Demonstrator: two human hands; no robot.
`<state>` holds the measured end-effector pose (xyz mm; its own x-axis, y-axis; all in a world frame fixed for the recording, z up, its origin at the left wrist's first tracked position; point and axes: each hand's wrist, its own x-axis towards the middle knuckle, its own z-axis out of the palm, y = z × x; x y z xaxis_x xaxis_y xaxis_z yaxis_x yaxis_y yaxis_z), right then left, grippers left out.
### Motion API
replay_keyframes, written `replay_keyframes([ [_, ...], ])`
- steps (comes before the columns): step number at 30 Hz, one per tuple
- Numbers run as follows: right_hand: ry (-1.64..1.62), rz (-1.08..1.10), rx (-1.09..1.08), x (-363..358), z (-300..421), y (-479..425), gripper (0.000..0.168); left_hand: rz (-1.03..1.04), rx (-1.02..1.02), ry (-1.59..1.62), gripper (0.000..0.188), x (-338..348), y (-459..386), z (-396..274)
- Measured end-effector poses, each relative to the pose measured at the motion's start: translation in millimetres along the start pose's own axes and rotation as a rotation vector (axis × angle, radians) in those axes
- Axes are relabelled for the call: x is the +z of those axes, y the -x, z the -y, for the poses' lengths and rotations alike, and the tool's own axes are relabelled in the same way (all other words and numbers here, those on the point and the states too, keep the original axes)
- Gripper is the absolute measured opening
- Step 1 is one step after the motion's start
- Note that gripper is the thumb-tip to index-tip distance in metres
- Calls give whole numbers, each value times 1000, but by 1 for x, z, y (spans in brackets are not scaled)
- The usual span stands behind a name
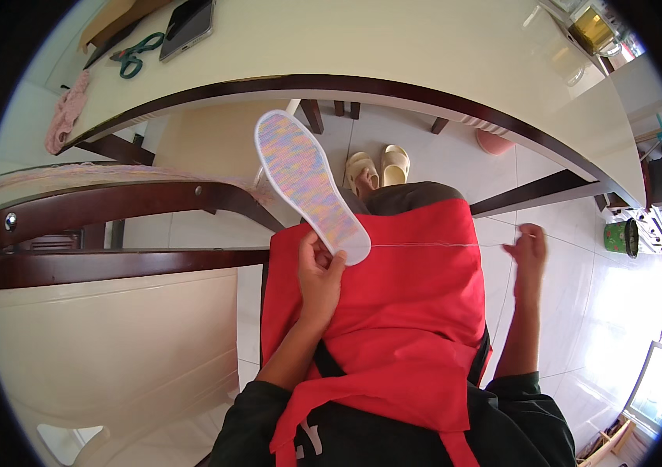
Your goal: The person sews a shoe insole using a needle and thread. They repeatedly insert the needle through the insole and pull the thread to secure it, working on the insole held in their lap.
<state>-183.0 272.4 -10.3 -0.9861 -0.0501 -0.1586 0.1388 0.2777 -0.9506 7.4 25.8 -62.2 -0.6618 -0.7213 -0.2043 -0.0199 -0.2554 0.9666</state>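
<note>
In the head view, my left hand pinches the heel end of a shoe insole, its toe end pointing up and left. The insole has a white rim and multicoloured stitching in pink, yellow and blue; the heel is plain white. A thin pale thread stretches from the heel to the right across the red apron. My right hand is out to the right with bent fingers, closed on the thread's far end. Whether a needle is in those fingers is too small to tell.
Ahead stands a cream table with a dark edge, bearing green-handled scissors, a smartphone and a glass mug. A pink cloth hangs at its left corner. Multicoloured threads lie by the wooden chair at left.
</note>
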Motion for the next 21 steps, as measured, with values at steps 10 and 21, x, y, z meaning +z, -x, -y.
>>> replay_keyframes([
  [10,254,635,-511,121,30,74,12,89,-4,39,47,6,8,-2],
  [21,328,531,-870,140,28,77,15,109,-51,78,44,10,11,-9],
])
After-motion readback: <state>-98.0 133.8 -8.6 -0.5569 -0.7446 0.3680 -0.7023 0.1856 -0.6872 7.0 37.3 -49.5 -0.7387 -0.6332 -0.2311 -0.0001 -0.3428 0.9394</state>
